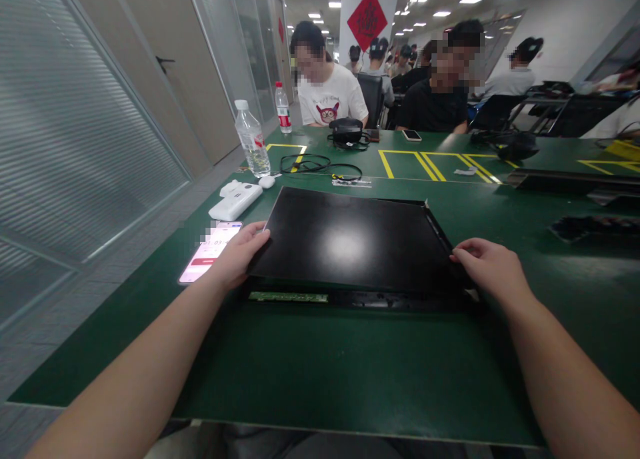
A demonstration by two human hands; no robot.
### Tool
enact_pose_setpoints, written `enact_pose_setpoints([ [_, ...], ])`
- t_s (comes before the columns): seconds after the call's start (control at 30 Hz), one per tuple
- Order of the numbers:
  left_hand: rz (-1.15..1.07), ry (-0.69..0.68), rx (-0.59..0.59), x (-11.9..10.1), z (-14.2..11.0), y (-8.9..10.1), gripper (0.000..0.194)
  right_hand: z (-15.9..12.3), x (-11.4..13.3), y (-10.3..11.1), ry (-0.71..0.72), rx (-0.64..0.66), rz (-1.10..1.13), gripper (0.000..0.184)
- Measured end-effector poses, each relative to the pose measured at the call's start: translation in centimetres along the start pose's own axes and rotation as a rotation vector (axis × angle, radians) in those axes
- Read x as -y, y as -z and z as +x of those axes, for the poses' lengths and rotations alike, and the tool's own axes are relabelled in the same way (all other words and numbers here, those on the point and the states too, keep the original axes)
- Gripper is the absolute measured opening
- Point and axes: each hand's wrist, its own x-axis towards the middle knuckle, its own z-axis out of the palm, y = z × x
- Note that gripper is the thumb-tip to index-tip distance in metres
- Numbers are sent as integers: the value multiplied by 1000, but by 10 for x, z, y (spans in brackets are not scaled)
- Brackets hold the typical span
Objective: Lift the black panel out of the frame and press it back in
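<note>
Green tabletop: the smooth, faintly shiny table [350, 366] is spreading out before you, its pale front edge running near your lap.
Circuit strip: a narrow green strip [287, 297] is lying along the near side of the black frame [390, 301].
Right hand: your right hand [487, 266] is curling its thumb and fingers at the right edge; you cannot tell whether they are clamping panel or frame.
Left hand: your left hand [245, 251] is clamping the panel's left edge, thumb on top.
Black panel: the flat, glossy rectangular panel [345, 239] is lying over the frame between your hands, mirroring a round white glare.
Left side: a lit phone [213, 252] is lying beside your left hand, with a rounded white device [236, 202] beyond.
Bottles: two clear, red-labelled bottles [251, 142] are standing past a loose black cable [305, 162].
Far side: two people [333, 92] are sitting opposite.
</note>
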Motion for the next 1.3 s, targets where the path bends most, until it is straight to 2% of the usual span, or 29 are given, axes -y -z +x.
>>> enact_pose_setpoints([
  [0.4,-24,-12,46,3,3,5,54,0,1,1,-14,13,51,17],
  [0.6,-22,4,67,0,-1,2,49,1,-2,-1,11,-13,66,19],
  [0.8,-32,8,66,3,1,3,53,3,-6,-3,20,-5,83,20],
  [1.07,-47,8,61,3,2,4,68,2,-4,-1,24,-10,74,19],
  [1.3,-31,9,27,0,-1,0,67,2,-4,-2,35,-4,75,21],
])
